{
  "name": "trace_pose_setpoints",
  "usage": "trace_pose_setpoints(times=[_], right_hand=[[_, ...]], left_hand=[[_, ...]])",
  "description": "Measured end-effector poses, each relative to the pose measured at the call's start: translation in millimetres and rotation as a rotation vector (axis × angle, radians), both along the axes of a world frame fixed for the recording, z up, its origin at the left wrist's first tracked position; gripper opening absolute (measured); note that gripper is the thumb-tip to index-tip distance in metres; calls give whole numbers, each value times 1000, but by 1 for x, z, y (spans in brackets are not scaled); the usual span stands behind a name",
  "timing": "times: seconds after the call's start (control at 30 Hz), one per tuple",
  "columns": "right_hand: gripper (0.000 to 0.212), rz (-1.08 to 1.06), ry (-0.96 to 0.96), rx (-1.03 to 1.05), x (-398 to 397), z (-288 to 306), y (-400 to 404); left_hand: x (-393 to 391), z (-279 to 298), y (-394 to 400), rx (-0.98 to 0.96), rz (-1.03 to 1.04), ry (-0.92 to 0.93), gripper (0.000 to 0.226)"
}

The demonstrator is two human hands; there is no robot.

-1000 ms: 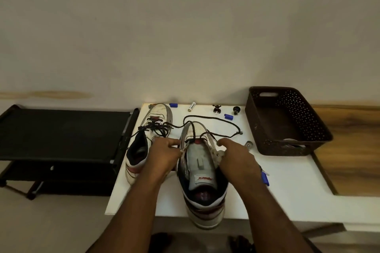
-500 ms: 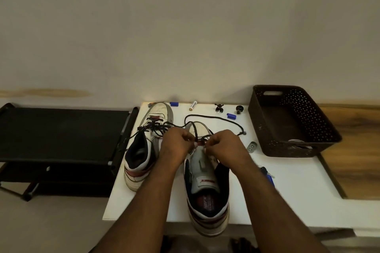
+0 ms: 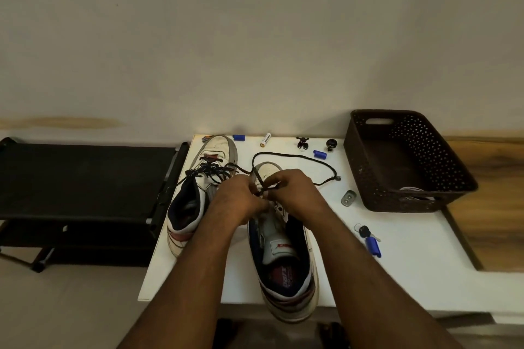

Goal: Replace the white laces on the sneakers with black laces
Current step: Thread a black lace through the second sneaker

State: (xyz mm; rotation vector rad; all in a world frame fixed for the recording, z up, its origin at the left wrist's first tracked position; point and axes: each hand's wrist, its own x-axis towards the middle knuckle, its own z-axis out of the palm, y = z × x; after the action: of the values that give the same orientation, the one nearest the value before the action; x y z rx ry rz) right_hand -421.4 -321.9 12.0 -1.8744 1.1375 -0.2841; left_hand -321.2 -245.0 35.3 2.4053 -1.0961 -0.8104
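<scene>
There, both hands met over the right sneaker (image 3: 283, 252): the left hand (image 3: 238, 198) and right hand (image 3: 295, 193) seemingly pinched the black lace (image 3: 300, 156), which looped toward the brown basket (image 3: 442, 167). The left sneaker (image 3: 198, 187) sat beside it on the white table (image 3: 397, 269).

A: On the white table (image 3: 397, 258)?
B: Two white leather sneakers: left one (image 3: 198, 193) laced black; near one (image 3: 286, 258) under both hands, left hand (image 3: 241, 197) and right hand (image 3: 292, 193) pinching a thin black lace (image 3: 297, 154).
A: Right side?
B: Dark brown perforated plastic basket (image 3: 442, 167); blue-fobbed keys (image 3: 368, 238) nearer.
</scene>
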Motion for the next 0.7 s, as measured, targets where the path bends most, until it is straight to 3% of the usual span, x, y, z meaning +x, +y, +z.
trace_pose_setpoints(times=[0.13,0.3,0.43,0.7], right_hand=[[2,-51,-33,39,0,-4,-3],[17,128,325,-182,-3,-10,-9],[26,218,493,-302,-2,-16,-12],[27,132,516,-413,-14,-14,-13]], left_hand=[[-6,-7,0,-71,51,-61,40],[-7,-24,-2,-131,160,-78,12],[-5,-31,3,-200,246,-103,19],[-8,-32,3,-247,241,-78,11]])
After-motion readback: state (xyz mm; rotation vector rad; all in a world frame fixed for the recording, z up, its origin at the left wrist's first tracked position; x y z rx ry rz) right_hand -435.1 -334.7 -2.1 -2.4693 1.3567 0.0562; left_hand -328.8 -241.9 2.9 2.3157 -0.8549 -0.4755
